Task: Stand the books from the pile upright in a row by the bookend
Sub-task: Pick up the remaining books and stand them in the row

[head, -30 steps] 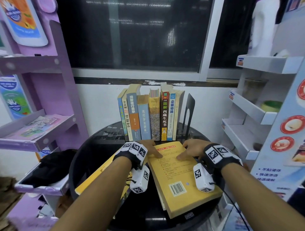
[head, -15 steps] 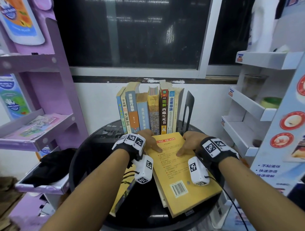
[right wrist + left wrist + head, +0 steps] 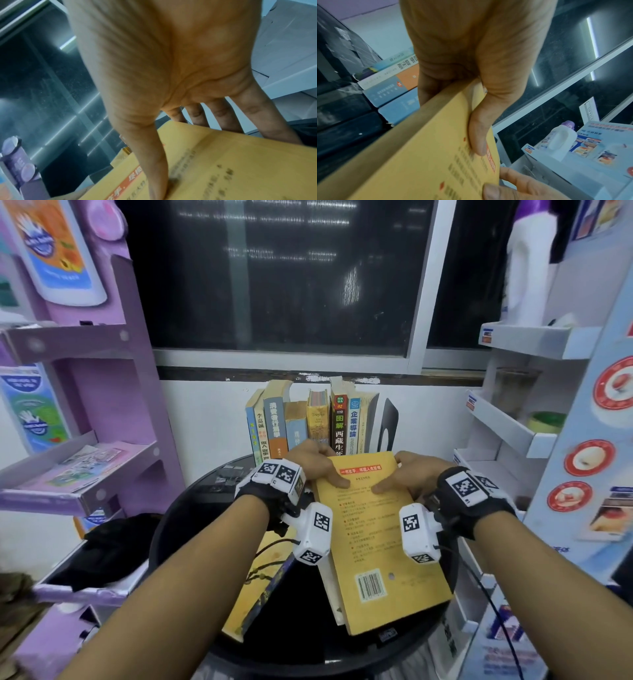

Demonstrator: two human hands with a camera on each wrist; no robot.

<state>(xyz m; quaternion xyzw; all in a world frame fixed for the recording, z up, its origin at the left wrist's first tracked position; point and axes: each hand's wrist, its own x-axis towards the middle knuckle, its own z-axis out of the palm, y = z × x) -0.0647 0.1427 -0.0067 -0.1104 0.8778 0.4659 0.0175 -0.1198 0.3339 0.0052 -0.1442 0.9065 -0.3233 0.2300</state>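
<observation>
Your left hand [image 3: 310, 463] and right hand [image 3: 412, 474] pinching yellow book [image 3: 376, 535], upright row [image 3: 308, 422] directly behind, bookend [image 3: 388, 422] rightmost, wrist views reveal fingers [image 3: 254, 112] underneath.

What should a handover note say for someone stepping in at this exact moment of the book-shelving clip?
Left hand: grips the far left corner of the yellow book, thumb on the cover, fingers underneath.
Right hand: grips the far right corner the same way.
The yellow book is face down, barcode up, far end raised toward the row.
Done: a row of upright books stands on the round black table, against the black bookend at its right end.
Left: stand the yellow book in the row, then the pale book under it and the dark-edged yellow book lying to the left.
</observation>
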